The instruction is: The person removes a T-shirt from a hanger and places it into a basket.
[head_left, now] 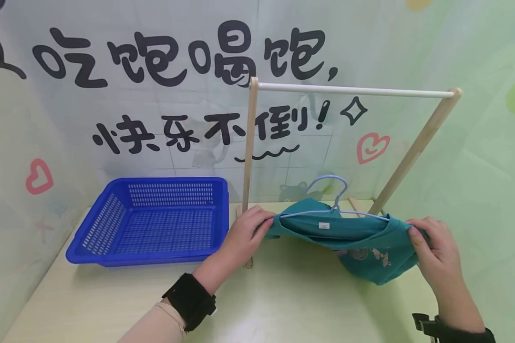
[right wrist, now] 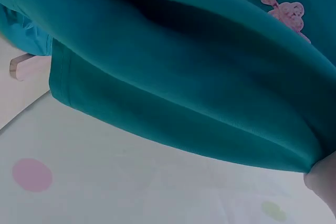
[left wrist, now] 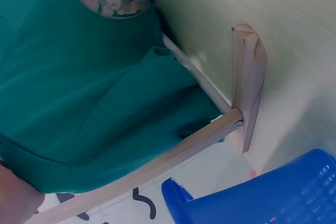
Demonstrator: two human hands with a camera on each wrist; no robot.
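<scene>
A teal T-shirt [head_left: 396,250] with a pink floral print on its front hangs over a light blue hanger [head_left: 327,176], whose hook points up. The hanger's arms show inside the wide neckline, beside a white label [head_left: 324,226]. My left hand [head_left: 246,233] pinches the left shoulder of the shirt between thumb and fingers. At the opposite shoulder, my right hand [head_left: 437,247] grips the cloth, thumb in front. In the right wrist view the sleeve [right wrist: 173,72] droops open below the hand. The shirt's lower part [left wrist: 79,87] fills much of the left wrist view.
Behind the shirt stands a wooden rack with a white crossbar [head_left: 356,90]; its left post [head_left: 250,147] rises close to my left hand. A blue plastic basket [head_left: 141,261] sits on the table [head_left: 283,305] at left. Printed wall sheets enclose the back and sides.
</scene>
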